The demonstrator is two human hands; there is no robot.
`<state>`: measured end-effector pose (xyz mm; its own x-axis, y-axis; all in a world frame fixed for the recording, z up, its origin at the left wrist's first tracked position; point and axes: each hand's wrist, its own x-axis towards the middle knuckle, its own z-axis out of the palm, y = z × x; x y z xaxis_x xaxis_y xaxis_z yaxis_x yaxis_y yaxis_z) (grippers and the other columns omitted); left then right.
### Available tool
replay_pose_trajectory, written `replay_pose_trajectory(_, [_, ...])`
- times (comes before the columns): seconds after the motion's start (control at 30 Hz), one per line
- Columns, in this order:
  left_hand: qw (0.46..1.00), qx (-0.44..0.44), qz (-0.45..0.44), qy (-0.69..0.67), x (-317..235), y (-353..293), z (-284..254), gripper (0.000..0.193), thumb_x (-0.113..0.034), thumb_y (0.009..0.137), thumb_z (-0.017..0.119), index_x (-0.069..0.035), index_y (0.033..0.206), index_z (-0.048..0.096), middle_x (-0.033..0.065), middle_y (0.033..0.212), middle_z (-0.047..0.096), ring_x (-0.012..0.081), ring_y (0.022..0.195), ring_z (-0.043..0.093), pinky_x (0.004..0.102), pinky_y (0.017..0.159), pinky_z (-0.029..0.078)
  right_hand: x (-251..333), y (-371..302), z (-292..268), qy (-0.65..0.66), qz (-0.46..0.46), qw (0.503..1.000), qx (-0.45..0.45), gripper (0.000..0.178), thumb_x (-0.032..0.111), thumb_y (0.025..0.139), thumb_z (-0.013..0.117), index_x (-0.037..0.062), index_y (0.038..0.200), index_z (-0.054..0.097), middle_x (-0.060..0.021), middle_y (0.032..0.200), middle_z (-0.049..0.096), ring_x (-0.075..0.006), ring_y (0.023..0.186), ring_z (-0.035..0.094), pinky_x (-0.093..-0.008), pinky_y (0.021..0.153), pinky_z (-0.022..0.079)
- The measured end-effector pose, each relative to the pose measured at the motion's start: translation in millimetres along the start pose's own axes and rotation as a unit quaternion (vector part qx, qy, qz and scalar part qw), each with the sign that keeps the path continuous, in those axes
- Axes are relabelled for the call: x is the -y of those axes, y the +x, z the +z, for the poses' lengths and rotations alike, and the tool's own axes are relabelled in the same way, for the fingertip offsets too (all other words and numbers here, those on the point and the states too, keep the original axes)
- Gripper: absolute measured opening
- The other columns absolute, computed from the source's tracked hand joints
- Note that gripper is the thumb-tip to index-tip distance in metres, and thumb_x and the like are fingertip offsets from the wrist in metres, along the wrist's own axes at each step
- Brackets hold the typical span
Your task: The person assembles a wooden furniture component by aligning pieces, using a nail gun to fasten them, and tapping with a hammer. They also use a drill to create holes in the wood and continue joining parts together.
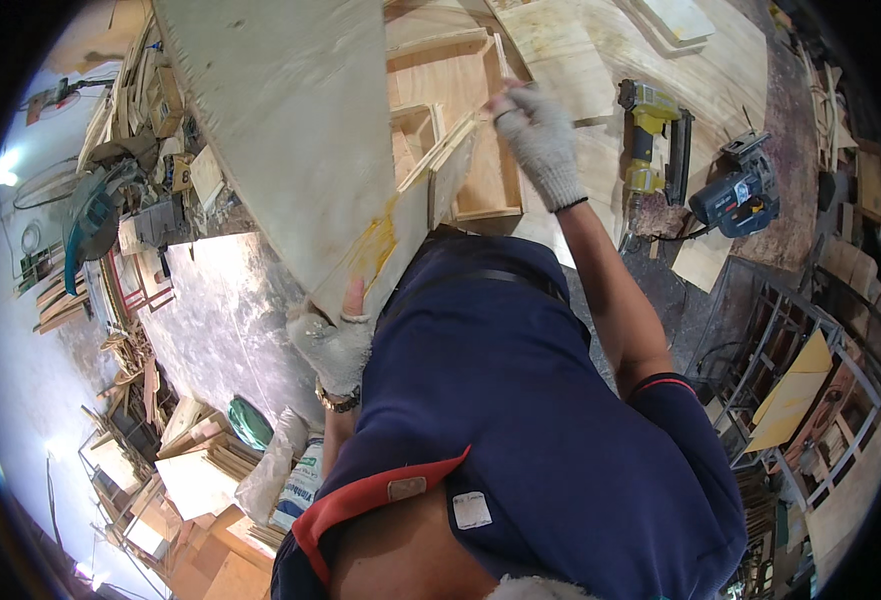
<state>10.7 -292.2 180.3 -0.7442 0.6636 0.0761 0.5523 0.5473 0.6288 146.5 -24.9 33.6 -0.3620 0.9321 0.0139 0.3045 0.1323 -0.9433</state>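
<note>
My left hand [332,345], in a fingertip-cut glove, grips the lower edge of a large pale plywood panel [290,110], thumb on top. The panel slants up and away from me. Yellow glue-like streaks [375,245] mark its surface near its right edge. My right hand [538,140], gloved too, has its fingers curled together by the ends of some thin wooden strips [445,150]; what they pinch, if anything, I cannot make out. Behind and below lies an open plywood box [490,185] with inner dividers, partly covered by the panel.
To the right on the worktable [780,200] lie a yellow-and-black nail gun [645,140] and a blue jigsaw [730,195]. Flat plywood sheets [570,60] spread behind the box. Wood offcuts [210,470] are heaped at lower left; a metal frame [800,390] stands at right.
</note>
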Motion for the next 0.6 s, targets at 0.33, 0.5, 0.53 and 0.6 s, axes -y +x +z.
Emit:
replay_pose_trajectory(0.33, [0.959,-0.068,-0.111,-0.253,26,13,12,0.042,-0.015,0.088,0.081,0.009,0.12,0.066,0.0132,0.109,0.073,0.0165,0.093,0.066,0.0314,0.084,0.053,-57,-3,-15,-0.004,-0.017,0.993,0.113,0.022,0.014,0.085,0.065,0.003,0.102,0.072,-0.0148,0.099,0.075,-0.028,0.094,0.073,-0.0376,0.083,0.055])
replay_pose_trajectory(0.5, [0.945,-0.063,-0.116,-0.299,30,13,16,0.048,-0.017,0.09,0.079,0.01,0.126,0.062,0.0158,0.118,0.07,0.0181,0.1,0.066,0.033,0.09,0.052,-42,-7,-22,-0.007,-0.036,0.993,0.115,0.015,0.01,0.086,0.065,0.0018,0.098,0.07,-0.0132,0.098,0.075,-0.0248,0.09,0.073,-0.0354,0.079,0.056])
replay_pose_trajectory(0.53, [0.946,-0.063,-0.114,-0.298,30,14,16,0.048,-0.017,0.09,0.078,0.01,0.126,0.062,0.016,0.118,0.07,0.0182,0.1,0.066,0.0332,0.09,0.052,-38,-6,-24,-0.021,-0.048,0.991,0.122,0.014,0.008,0.087,0.065,0.0002,0.099,0.069,-0.0127,0.098,0.074,-0.0226,0.088,0.072,-0.0344,0.079,0.056])
replay_pose_trajectory(0.6, [0.944,-0.063,-0.117,-0.303,30,14,15,0.048,-0.019,0.091,0.078,0.01,0.126,0.062,0.016,0.117,0.071,0.0185,0.1,0.066,0.0334,0.089,0.053,-34,-5,-27,-0.06,-0.073,0.987,0.131,0.014,0.007,0.088,0.066,-0.0005,0.099,0.067,-0.0118,0.096,0.072,-0.021,0.084,0.071,-0.0339,0.077,0.056])
